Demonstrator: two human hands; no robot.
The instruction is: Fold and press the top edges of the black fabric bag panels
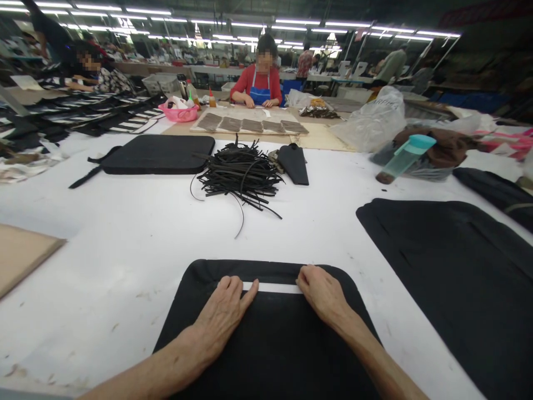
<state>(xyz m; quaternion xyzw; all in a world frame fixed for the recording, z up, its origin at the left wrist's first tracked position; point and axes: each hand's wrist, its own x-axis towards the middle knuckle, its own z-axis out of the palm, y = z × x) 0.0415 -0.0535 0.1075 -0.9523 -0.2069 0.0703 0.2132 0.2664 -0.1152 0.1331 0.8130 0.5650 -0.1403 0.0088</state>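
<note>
We see a white strip lying flat on a black panel at the near edge of the white worktop. Its long axis runs left to right, close to the panel's far edge. The left hand rests flat, fingers stretched out and together, with the tips touching the strip's left end. The right hand sits at the strip's right end, fingers curled down. We cannot tell whether they pinch it. Farther off lies a heap of black strips, and to the right a second black panel.
</note>
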